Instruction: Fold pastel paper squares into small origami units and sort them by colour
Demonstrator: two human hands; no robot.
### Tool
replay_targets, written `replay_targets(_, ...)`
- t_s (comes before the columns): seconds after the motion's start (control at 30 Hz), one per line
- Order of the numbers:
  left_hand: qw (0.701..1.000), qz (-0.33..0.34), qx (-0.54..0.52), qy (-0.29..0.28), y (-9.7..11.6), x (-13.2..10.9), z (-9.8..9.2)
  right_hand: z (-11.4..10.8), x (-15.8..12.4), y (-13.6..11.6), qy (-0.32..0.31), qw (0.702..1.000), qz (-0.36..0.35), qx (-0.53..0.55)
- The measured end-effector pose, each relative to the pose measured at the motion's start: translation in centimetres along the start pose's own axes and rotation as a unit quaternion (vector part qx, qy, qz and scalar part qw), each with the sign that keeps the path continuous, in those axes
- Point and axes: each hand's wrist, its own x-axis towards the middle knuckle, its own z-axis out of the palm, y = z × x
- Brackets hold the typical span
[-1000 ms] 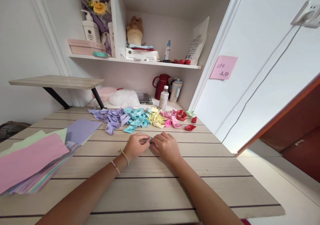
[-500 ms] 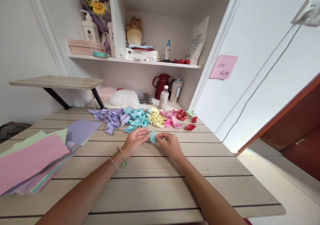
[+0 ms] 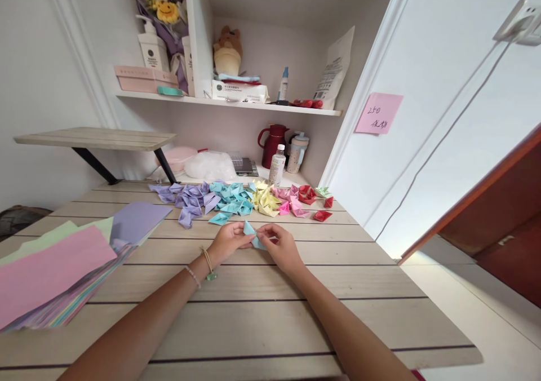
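Note:
A small folded light blue paper is pinched between my two hands above the table, one corner pointing up. My left hand grips its left side between thumb and fingers. On the other side, my right hand holds it near the middle with thumb and forefinger. Just beyond my hands lie folded paper boats in colour groups: purple ones, blue ones, yellow ones, pink ones and red ones. The paper's lower part is partly covered by my fingers.
A stack of coloured paper sheets lies at the left of the slatted table. Behind the boats stand a plastic bottle and a dark red jug. A small raised shelf stands at the back left.
My left hand has closed on the blue paper, which it only neared before. The paper has turned and shows a larger pointed face. My right hand has shifted slightly left.

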Motion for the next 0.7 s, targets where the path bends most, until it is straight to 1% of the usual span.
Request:
replay_targets(0.07, 1.000, 0.009, -0.009, 0.020, 0.1, -0.1, 0.0, 0.2, -0.1, -0.1, 0.004, 0.999, 0.010, 0.030)
replay_targets(0.2, 0.999, 0.023, -0.013, 0.033, 0.2, -0.2, 0.3, 0.5, 0.0, 0.3, -0.041, 0.995, 0.047, 0.074)
replay_targets(0.33, 0.998, 0.044, 0.011, 0.039, 0.2, -0.2, 0.5, 0.5, 0.2, 0.9, -0.041, 0.992, 0.074, 0.096)
replay_targets(0.53, 0.993, 0.063, 0.092, 0.045, 0.1, 0.0, 0.3, 0.3, 0.3, 1.2, -0.022, 0.993, 0.073, 0.095)
replay_targets(0.6, 0.993, 0.058, 0.087, 0.048, -0.1, 0.1, 0.2, 0.4, 0.4, 1.2, -0.028, 0.992, 0.073, 0.098)
replay_targets(0.7, 0.996, 0.049, 0.052, 0.050, -0.5, 0.1, 0.3, 0.5, 0.4, 1.1, -0.040, 0.992, 0.069, 0.100)
